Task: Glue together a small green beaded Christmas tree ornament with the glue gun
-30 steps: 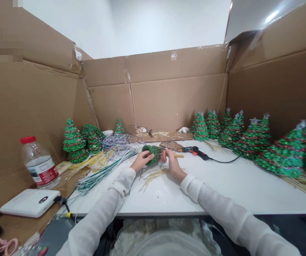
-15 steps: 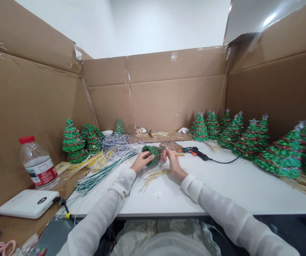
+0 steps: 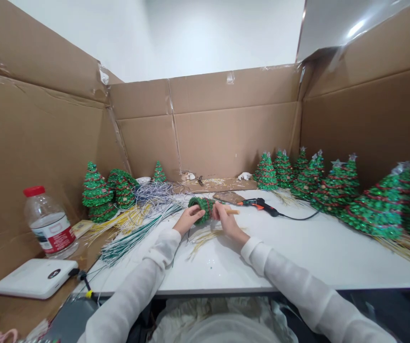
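Note:
A small green piece with red trim (image 3: 202, 206) lies on its side above the white tabletop, its hollow end facing left. My left hand (image 3: 189, 217) is closed on its left end, thumb at the rim. At its right end is my right hand (image 3: 226, 220), fingers pinched round a thin tan stick (image 3: 232, 211) that points right. The stick's tip near the green piece is hidden by my fingers. Pale yellow strands (image 3: 205, 236) lie just below the hands.
Behind my right hand rests a black and orange glue gun (image 3: 260, 205) with its cable. Green trees (image 3: 328, 188) line the right side, others (image 3: 97, 190) the left. Green and white wires (image 3: 133, 238), a bottle (image 3: 52, 226) and a white power bank (image 3: 35, 278) are at left. Cardboard walls (image 3: 237, 128) surround the table.
My right hand has turned and closed against the right end of the green piece. The stick has shifted left and lower, and the green piece shows more of its hollow end.

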`<state>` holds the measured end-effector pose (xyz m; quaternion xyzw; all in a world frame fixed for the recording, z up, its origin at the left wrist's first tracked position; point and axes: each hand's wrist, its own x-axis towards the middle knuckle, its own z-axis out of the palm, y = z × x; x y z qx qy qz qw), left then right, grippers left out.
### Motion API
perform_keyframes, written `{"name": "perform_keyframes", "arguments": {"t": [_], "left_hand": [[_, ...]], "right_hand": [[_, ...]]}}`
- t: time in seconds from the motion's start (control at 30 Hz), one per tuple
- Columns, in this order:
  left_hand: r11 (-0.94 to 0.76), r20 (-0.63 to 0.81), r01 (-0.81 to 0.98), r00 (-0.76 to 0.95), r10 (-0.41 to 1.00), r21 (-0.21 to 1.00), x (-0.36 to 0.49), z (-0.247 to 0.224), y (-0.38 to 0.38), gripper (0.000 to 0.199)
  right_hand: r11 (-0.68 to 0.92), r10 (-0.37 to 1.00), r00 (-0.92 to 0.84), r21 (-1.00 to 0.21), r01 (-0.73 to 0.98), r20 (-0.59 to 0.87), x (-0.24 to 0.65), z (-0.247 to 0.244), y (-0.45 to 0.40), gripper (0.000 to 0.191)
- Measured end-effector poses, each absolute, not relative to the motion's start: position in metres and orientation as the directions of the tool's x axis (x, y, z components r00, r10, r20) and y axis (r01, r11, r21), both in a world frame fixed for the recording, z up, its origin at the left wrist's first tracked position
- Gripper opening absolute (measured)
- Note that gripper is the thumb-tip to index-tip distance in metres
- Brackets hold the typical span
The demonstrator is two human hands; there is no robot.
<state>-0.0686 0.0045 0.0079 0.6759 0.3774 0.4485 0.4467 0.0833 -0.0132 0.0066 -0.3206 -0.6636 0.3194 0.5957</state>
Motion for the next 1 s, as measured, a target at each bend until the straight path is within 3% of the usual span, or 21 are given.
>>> {"name": "perform_keyframes", "arguments": {"t": [0.37, 0.67, 0.83, 1.0], "left_hand": [[-0.301, 0.258, 0.098, 0.314, 0.914, 0.949, -0.068, 0.003, 0.007, 0.055], [-0.335, 0.287, 0.161, 0.26, 0.922, 0.929, -0.066, 0.003, 0.012, 0.052], [-0.344, 0.293, 0.163, 0.269, 0.917, 0.925, -0.066, 0.006, 0.01, 0.054], [-0.353, 0.301, 0.173, 0.266, 0.916, 0.92, -0.066, 0.007, 0.008, 0.054]], "right_hand": [[0.586, 0.81, -0.065, -0.808, 0.067, 0.582, 0.082, 0.002, -0.013, 0.055], [0.666, 0.726, 0.228, -0.746, -0.001, 0.648, 0.094, 0.01, -0.012, 0.052], [0.669, 0.733, 0.103, -0.74, 0.07, 0.673, 0.09, 0.006, -0.012, 0.033], [0.65, 0.747, 0.066, -0.748, 0.132, 0.661, 0.086, -0.001, -0.014, 0.032]]}}
